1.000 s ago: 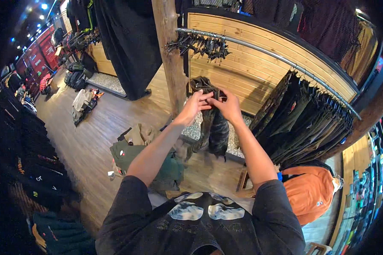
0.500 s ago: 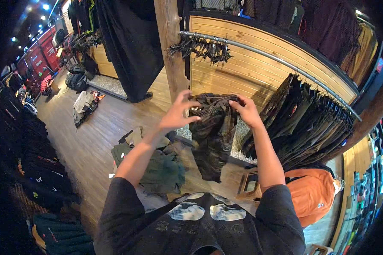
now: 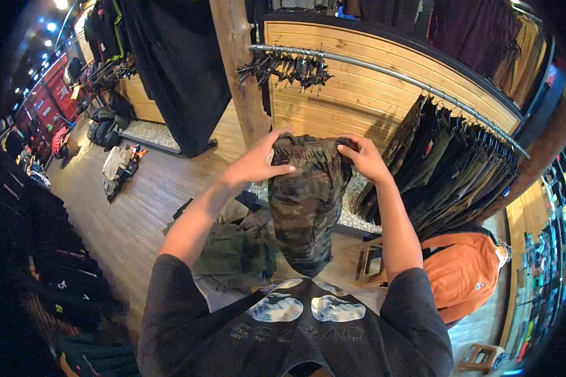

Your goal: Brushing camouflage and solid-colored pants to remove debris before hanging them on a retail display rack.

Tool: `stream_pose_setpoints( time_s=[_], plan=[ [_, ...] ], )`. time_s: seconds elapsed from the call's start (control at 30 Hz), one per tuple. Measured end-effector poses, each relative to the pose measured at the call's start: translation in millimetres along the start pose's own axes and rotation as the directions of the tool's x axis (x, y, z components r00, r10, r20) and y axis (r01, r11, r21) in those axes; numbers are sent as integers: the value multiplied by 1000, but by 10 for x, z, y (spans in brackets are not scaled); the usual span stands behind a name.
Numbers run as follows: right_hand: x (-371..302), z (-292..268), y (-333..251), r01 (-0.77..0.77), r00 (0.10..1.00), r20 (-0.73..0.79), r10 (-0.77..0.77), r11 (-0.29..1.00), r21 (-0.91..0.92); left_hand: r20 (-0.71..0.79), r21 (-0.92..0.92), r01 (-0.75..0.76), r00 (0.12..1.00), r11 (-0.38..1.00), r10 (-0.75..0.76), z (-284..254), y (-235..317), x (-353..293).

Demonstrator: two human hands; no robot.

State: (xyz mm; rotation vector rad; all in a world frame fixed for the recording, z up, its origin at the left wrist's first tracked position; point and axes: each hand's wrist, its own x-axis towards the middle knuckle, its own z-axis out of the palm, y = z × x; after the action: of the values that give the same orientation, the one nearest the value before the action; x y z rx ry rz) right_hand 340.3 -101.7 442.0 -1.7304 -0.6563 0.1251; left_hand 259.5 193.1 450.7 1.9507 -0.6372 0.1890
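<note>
A pair of camouflage trousers [image 3: 305, 204] in brown, green and black hangs in front of me, folded lengthwise, with its gathered elastic waistband at the top. My left hand [image 3: 255, 162] is closed on the left end of the waistband, thumb lying across the front and fingertips partly hidden behind the cloth. At the right end, my right hand [image 3: 366, 160] pinches the waistband between thumb and fingers. The lower part of the trousers hangs free toward my chest.
Beyond the trousers, a metal rail [image 3: 390, 70] carries bunched bare hangers [image 3: 289, 69] and a row of dark trousers [image 3: 449, 169]. A wooden post [image 3: 234, 63] stands at its left end. Piled green garments [image 3: 229, 251] lie below my left forearm. An orange garment [image 3: 462, 270] is at right.
My left hand, spread beside the cloth before, has closed on the waistband's left end. The bunched trousers now hang flatter and straighter. The view has shifted slightly.
</note>
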Motion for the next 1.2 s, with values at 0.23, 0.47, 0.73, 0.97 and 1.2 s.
stream_pose_setpoints(
  time_s=[0.23, 0.47, 0.73, 0.97, 1.2],
  plan=[
    [-121, -23, -137, -1, 1000, 19, -1, 995, 97, 115, 116, 192, 972, 974, -206, -7, -193, 233],
    [-167, 31, -57, 24, 994, -112, -3, 984, 179, 126, -490, 337, 940, 804, -317, 494, -707, -9],
    [51, -107, 265, 34, 984, -175, -18, 995, 90, -8, -610, 334, 904, 718, -428, 312, -925, 298],
    [439, -336, 667, -33, 976, -204, 72, 982, 188, -300, -205, 373, 856, 905, -421, 674, -1400, 596],
    [1041, -695, 1172, -126, 984, -78, 161, 932, 340, -377, -401, 339, 785, 851, -491, 783, -1203, 1100]
  ],
)
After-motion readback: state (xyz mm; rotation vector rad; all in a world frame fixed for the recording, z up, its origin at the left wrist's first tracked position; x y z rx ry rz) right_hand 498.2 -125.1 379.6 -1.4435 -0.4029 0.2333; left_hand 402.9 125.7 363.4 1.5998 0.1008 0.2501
